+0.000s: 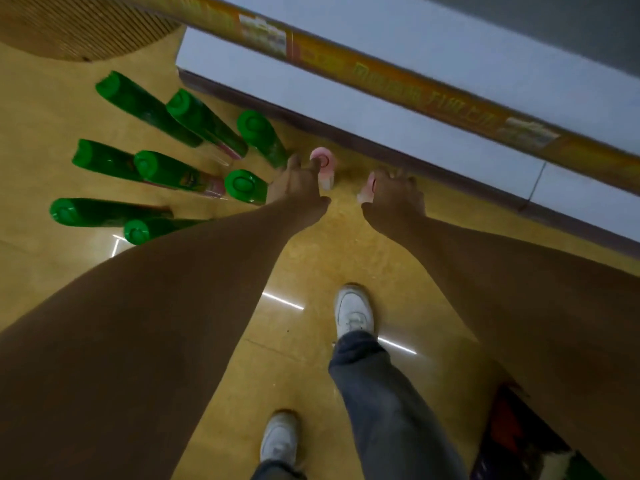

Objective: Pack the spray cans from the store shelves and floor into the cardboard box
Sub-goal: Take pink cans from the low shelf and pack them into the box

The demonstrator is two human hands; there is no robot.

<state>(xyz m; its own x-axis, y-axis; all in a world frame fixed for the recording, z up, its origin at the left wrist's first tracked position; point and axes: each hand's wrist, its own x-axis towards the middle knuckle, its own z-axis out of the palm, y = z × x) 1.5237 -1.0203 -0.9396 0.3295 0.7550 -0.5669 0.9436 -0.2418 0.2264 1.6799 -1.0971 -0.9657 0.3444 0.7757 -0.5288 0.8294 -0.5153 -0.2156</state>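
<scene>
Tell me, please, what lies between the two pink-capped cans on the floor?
Only bare yellow floor lies between the left pink-capped can and the right pink-capped can, as the head view shows.

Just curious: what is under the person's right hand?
A pink-capped can standing on the floor; the right hand grips its top. Only a sliver of cap and side shows; the rest is covered.

White shoes (pixel 354 311), grey trouser legs (pixel 381 410), ribbed brown basket (pixel 86 22) top left
</scene>
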